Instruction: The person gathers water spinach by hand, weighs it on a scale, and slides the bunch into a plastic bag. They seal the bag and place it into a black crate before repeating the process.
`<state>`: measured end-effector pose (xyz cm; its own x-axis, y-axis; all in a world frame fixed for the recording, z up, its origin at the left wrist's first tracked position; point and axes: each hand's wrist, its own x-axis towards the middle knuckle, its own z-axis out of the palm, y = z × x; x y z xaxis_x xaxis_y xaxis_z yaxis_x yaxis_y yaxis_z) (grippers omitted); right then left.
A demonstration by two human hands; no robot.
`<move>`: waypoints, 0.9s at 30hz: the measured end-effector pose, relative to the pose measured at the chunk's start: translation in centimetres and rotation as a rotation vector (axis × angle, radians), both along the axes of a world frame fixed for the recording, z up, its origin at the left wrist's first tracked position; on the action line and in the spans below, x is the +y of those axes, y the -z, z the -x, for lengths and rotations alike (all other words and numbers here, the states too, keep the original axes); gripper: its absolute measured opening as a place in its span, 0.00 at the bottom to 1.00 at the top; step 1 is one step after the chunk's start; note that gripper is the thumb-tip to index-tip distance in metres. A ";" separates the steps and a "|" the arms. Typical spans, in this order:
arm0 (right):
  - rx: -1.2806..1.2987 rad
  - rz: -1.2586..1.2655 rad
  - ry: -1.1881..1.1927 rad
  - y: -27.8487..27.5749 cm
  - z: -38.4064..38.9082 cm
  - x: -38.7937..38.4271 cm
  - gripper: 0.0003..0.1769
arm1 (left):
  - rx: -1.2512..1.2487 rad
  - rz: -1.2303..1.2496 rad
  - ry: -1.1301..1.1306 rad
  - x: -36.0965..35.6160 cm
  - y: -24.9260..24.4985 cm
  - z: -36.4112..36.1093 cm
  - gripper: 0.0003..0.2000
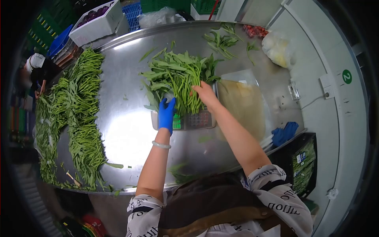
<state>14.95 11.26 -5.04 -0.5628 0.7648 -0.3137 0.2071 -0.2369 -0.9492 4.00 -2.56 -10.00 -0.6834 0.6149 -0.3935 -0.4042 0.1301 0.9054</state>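
Observation:
A large bunch of leafy greens [185,75] with long green stems lies over a weighing scale [199,119], whose green display and keypad show at the near side. My right hand [205,95], bare, grips the stems at the bunch's right side; some fingertips are hidden among them. At the lower left edge of the bunch is my left hand [167,114] in a blue glove, thumb and fingers apart, close to the stems. Whether it touches them is hard to tell.
Long rows of greens [85,118] cover the left of the metal table [124,91]. Clear plastic bags [241,102] lie right of the scale. Loose greens [221,43] and a filled plastic bag [278,49] sit at the back right. Another person [43,73] stands at far left.

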 end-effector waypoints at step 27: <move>-0.008 -0.275 -1.158 -1.3 0.1 -17.0 0.19 | -0.241 -0.454 0.122 -17.3 0.6 -3.3 0.32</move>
<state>14.90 -5.69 -3.69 -0.9619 -0.1555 -0.2248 0.1694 0.3066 -0.9366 7.32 -19.84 -10.64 -0.5193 0.8294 -0.2061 -0.6145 -0.1948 0.7645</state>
